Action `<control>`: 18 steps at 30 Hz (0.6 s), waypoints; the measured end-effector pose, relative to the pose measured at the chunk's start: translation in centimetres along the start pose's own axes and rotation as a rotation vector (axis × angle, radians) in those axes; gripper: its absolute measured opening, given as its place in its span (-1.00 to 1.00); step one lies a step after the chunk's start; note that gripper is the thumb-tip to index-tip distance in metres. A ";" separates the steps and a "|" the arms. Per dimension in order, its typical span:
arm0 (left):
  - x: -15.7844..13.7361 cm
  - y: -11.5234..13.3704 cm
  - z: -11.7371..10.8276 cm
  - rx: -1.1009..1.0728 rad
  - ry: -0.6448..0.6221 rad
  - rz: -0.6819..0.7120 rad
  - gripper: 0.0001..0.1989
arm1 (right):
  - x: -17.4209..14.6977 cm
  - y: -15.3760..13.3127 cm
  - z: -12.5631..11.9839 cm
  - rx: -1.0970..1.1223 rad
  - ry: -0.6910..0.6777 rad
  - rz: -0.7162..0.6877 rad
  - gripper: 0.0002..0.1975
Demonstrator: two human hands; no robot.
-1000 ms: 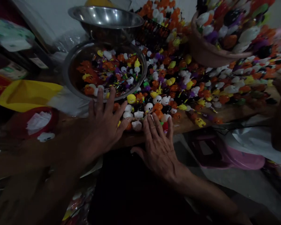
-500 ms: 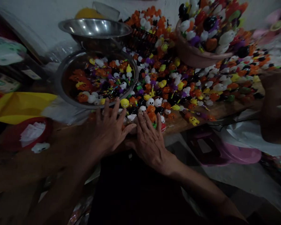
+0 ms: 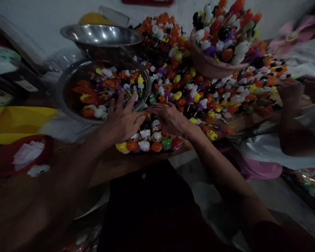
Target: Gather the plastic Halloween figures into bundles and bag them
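Small glossy plastic figures [image 3: 144, 145] in white, orange, yellow, green and red stand close together in rows near the table's front edge. My left hand [image 3: 124, 119] is at their left, fingers spread and pointing away from me over the near rim of a steel bowl [image 3: 64, 108]. My right hand [image 3: 170, 117] lies across the back of the rows, its fingers stretched leftward, with the tips close to my left thumb. Neither hand grips anything. Some figures under the right palm are hidden. The bowl holds similar figures and multicoloured sticks.
More loose figures [image 3: 194, 91] cover the table to the right. A pink tub [image 3: 207, 66] heaped with figures stands behind, beside a black crate [image 3: 157, 47]. Another steel bowl [image 3: 102, 33] is at the back. A red dish [image 3: 43, 154] sits left. At right is another person's hand [image 3: 291, 91].
My right hand has moved away from the table's front edge and turned its fingers leftward, uncovering the front rows. My left hand has shifted slightly forward. The view has shifted a little.
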State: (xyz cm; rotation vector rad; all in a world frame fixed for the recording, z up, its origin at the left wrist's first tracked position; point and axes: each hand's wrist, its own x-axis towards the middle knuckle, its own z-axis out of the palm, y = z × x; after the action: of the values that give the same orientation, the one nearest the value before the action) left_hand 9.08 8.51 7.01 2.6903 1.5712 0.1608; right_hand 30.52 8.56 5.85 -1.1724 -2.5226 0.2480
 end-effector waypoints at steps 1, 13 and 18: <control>0.0 0.0 0.3 -0.006 -0.006 -0.004 -0.55 | 0.1 0.0 0.2 -0.004 -0.004 0.011 -0.47; -2.8 0.6 0.9 0.016 -0.030 -0.083 -0.53 | -3.2 -1.1 1.0 -0.061 0.068 -0.047 -0.51; -3.8 0.9 1.4 -0.004 -0.070 -0.095 -0.46 | -5.1 -3.1 0.6 -0.095 0.153 0.035 -0.52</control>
State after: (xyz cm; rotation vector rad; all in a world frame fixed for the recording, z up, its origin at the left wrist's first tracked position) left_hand 8.13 4.84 5.35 2.5815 1.6716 0.0677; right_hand 31.13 2.68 5.07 -1.2232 -2.4046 0.0452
